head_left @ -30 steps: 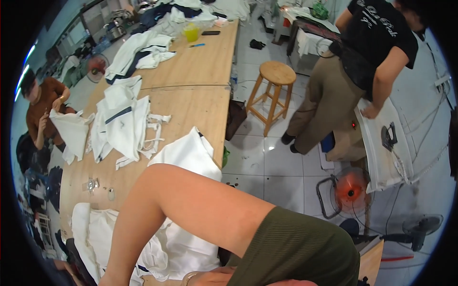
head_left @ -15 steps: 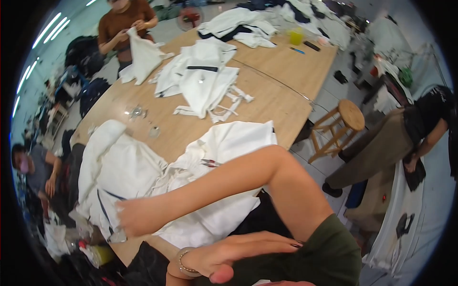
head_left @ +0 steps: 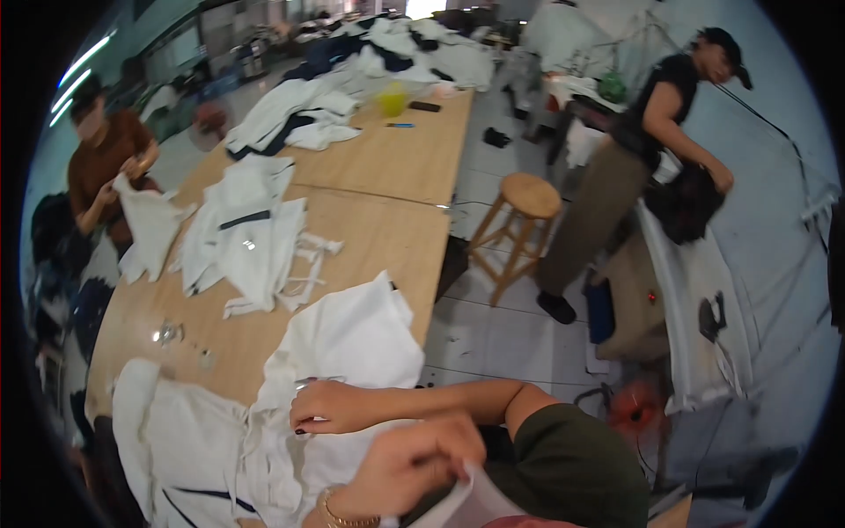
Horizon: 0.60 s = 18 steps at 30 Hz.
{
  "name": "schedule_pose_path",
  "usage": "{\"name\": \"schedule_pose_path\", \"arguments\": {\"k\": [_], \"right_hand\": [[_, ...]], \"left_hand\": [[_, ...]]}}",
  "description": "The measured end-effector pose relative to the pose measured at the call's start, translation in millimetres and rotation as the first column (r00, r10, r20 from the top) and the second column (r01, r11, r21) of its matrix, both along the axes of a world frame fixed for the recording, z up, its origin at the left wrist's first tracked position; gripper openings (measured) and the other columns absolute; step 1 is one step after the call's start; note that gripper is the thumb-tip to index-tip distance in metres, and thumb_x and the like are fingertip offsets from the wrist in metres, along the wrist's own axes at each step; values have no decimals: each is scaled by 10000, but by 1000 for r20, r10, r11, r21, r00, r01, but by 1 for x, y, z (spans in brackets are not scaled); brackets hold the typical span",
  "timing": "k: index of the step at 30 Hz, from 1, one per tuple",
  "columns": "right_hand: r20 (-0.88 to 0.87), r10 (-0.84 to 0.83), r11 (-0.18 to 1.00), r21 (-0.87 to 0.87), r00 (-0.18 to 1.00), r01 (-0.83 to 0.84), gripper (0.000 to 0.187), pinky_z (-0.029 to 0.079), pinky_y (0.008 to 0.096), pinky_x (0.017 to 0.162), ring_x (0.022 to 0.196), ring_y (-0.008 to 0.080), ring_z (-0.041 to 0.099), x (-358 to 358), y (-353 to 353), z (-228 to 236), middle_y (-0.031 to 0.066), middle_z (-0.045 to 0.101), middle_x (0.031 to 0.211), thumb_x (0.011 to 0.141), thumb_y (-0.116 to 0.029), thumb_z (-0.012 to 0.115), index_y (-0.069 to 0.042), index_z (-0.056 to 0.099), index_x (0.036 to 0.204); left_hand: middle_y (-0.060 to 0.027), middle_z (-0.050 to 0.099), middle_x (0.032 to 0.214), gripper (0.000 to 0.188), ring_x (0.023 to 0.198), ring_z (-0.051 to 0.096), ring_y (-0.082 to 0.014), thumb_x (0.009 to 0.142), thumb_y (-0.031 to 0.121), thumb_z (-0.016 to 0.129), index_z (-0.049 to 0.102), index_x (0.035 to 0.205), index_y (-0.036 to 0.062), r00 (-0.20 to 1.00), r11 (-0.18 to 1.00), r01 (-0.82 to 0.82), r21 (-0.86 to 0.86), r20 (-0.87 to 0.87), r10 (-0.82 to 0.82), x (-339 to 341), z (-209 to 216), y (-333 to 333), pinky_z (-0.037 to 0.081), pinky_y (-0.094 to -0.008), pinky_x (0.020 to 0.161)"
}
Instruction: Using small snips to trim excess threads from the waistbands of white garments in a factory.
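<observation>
My right hand (head_left: pixel 324 408), at the end of a green-sleeved arm, rests on a white garment (head_left: pixel 352 330) spread over the near table edge. Its fingers curl downward, and whatever they hold is hidden. Small metal thread snips (head_left: pixel 308 383) lie against its far side, partly covered. My left hand (head_left: pixel 414 462), with a bracelet at the wrist, is raised close to me at the bottom. Somewhat blurred, its fingers pinch the edge of a thin pale white piece (head_left: pixel 480 503), whose kind I cannot make out. More of the white fabric (head_left: pixel 189 440), with dark trim, spreads left.
White garment pieces (head_left: pixel 251 233) with a dark strip lie mid-table. Farther back are a garment pile (head_left: pixel 304 110), yellow-green container (head_left: pixel 393 101), phone (head_left: pixel 424 106) and blue pen (head_left: pixel 400 125). A wooden stool (head_left: pixel 519 220) stands right, near a person (head_left: pixel 607 167) handling dark cloth. Another person (head_left: pixel 110 167) holds white cloth.
The view has swung to the right. My right hand has moved right across the garment to the snips. My left hand, outstretched before, now pinches the pale piece.
</observation>
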State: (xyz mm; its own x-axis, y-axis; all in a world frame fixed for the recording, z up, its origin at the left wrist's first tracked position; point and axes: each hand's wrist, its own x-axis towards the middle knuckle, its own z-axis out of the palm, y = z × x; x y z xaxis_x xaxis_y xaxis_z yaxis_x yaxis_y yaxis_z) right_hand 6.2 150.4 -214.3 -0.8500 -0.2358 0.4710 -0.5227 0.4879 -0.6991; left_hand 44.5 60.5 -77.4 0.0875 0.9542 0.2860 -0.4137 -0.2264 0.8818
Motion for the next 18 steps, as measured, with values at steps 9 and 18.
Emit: {"name": "schedule_pose_path", "arguments": {"k": [9, 18], "right_hand": [[-3, -271, 953, -144, 963, 268, 66, 457, 373, 651, 696, 282, 567, 38, 5, -19, 118, 618, 762, 806, -101, 607, -45, 632, 832], [184, -21, 982, -180, 983, 54, 139, 458, 408, 770, 846, 302, 594, 27, -18, -31, 117, 626, 881, 846, -173, 596, -47, 623, 899]], "left_hand": [[-95, 578, 964, 169, 858, 550, -178, 938, 96, 557, 586, 1012, -52, 827, 843, 441, 309, 225, -515, 28, 34, 50, 436, -277, 764], [-94, 573, 917, 48, 863, 564, -190, 900, 38, 584, 580, 932, 2, 921, 938, 325, 123, 183, -343, 19, -27, -3, 458, -294, 748]]}}
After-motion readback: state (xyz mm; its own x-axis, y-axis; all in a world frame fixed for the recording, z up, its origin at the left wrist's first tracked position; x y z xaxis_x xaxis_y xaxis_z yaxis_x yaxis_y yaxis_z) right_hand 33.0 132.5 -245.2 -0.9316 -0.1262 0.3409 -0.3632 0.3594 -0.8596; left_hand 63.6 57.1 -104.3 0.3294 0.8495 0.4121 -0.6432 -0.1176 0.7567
